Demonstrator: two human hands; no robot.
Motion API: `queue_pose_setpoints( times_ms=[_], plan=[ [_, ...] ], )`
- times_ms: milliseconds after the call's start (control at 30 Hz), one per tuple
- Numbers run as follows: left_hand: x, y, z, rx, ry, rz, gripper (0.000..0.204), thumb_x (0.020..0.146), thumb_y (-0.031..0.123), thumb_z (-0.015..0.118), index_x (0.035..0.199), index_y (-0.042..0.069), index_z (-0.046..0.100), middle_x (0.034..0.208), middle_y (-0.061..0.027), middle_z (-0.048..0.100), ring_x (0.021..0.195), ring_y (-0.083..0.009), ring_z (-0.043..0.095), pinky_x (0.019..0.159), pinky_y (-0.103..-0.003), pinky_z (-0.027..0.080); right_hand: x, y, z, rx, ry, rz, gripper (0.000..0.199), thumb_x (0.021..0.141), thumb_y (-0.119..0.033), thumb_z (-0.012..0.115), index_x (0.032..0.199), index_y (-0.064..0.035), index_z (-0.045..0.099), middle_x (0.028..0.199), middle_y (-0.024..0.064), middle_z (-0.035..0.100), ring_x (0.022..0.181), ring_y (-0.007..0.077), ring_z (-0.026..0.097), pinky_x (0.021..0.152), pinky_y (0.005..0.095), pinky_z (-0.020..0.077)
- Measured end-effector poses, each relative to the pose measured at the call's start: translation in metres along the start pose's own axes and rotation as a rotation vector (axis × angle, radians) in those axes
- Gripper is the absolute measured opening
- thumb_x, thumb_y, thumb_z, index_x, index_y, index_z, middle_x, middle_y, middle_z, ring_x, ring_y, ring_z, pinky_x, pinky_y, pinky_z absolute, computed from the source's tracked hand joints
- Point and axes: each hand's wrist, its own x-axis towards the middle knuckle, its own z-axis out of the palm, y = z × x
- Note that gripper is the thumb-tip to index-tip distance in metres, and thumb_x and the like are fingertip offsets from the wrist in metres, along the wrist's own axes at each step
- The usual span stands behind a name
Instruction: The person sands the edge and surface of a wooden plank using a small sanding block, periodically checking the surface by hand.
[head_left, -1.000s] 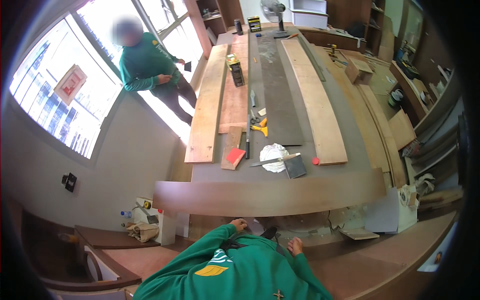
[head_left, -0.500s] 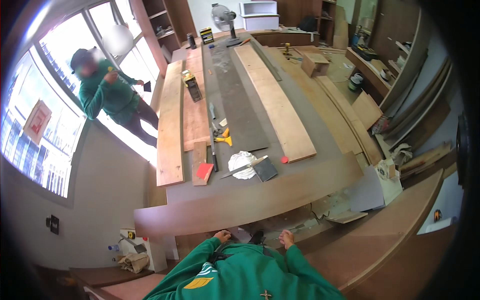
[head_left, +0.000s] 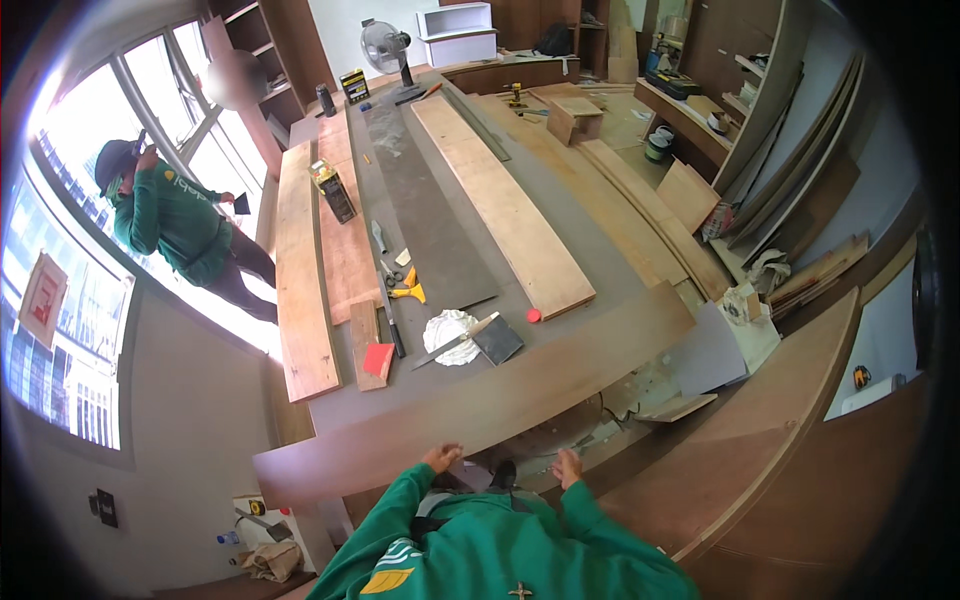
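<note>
My left hand (head_left: pixel 442 458) is just at the near edge of a long brown board (head_left: pixel 480 390) lying across the front of the worktable; whether it touches the edge I cannot tell. Its fingers are loosely spread and nothing shows in them. My right hand (head_left: pixel 567 467) hovers in front of my body, short of the board, its fingers loosely apart and empty. Beyond the board lie a white cloth (head_left: pixel 452 337), a dark grey sheet (head_left: pixel 500 342) with a long blade, a red piece (head_left: pixel 377 358) on a small plank, and a yellow tool (head_left: pixel 411 288).
Long wooden planks (head_left: pixel 500 205) run down the worktable, with a rectangular can (head_left: pixel 333 192) and a fan (head_left: pixel 388 50) farther back. A co-worker (head_left: pixel 180 220) in green stands at the left by the windows. A large curved panel (head_left: pixel 740 440) leans at my right.
My view has shifted, so the table sits farther left. Both my hands have lifted slightly, the left reaching the board's edge. The co-worker's hand has risen to the head.
</note>
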Motion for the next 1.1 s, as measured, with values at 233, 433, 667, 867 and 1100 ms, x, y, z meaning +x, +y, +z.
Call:
queue_pose_setpoints(
  times_ms=[233, 433, 667, 867, 1100],
  plan=[
    [0.030, 0.082, 0.005, -0.042, -0.008, 0.099, 0.039, 0.090, 0.030, 0.058, 0.114, -0.001, 0.058, 0.101, -0.0144, 0.068, 0.096, -0.0244, 0.065, 0.084, -0.036, 0.051, -0.006, -0.047, -0.014, -0.099, 0.113, -0.188, 0.057, 0.087, -0.035, 0.063, 0.133, -0.0079, 0.042, 0.106, 0.0092, 0.056, 0.092, 0.0233, 0.060, 0.078, 0.0368, 0.0499],
    [0.013, 0.011, -0.042, 0.266, -0.103, 0.025, 0.031, 0.087, 0.024, 0.058, 0.110, 0.003, 0.062, 0.096, -0.0151, 0.069, 0.093, -0.0259, 0.066, 0.083, -0.036, 0.052, -0.023, -0.025, 0.017, -0.035, 0.098, -0.188, 0.054, 0.086, -0.033, 0.063, 0.131, -0.0094, 0.044, 0.102, 0.0065, 0.059, 0.084, 0.0188, 0.060, 0.071, 0.0353, 0.0486],
    [-0.015, -0.044, -0.085, 0.346, -0.046, -0.122, 0.032, 0.085, 0.026, 0.059, 0.108, 0.005, 0.065, 0.094, -0.0153, 0.069, 0.087, -0.0258, 0.067, 0.080, -0.037, 0.052, -0.048, 0.085, 0.027, -0.045, 0.089, -0.043, 0.049, 0.087, -0.030, 0.063, 0.129, -0.0093, 0.047, 0.097, 0.0072, 0.059, 0.077, 0.0170, 0.060, 0.059, 0.0276, 0.0486],
    [-0.047, -0.067, -0.100, 0.099, -0.125, -0.267, 0.032, 0.087, 0.023, 0.058, 0.111, 0.001, 0.062, 0.087, -0.0135, 0.068, 0.074, -0.0181, 0.066, 0.066, -0.033, 0.054, -0.083, 0.146, 0.054, -0.108, 0.103, -0.004, 0.043, 0.087, -0.027, 0.063, 0.125, -0.0085, 0.052, 0.093, 0.0066, 0.062, 0.071, 0.0150, 0.061, 0.058, 0.0288, 0.0485],
    [-0.036, -0.090, -0.119, 0.102, -0.134, -0.240, 0.034, 0.087, 0.025, 0.058, 0.111, 0.000, 0.060, 0.088, -0.0133, 0.067, 0.070, -0.0187, 0.066, 0.065, -0.033, 0.053, -0.076, 0.120, 0.083, -0.329, 0.153, -0.249, 0.045, 0.087, -0.027, 0.062, 0.126, -0.0056, 0.052, 0.094, 0.0058, 0.063, 0.075, 0.0136, 0.060, 0.062, 0.0290, 0.0489]
  ],
)
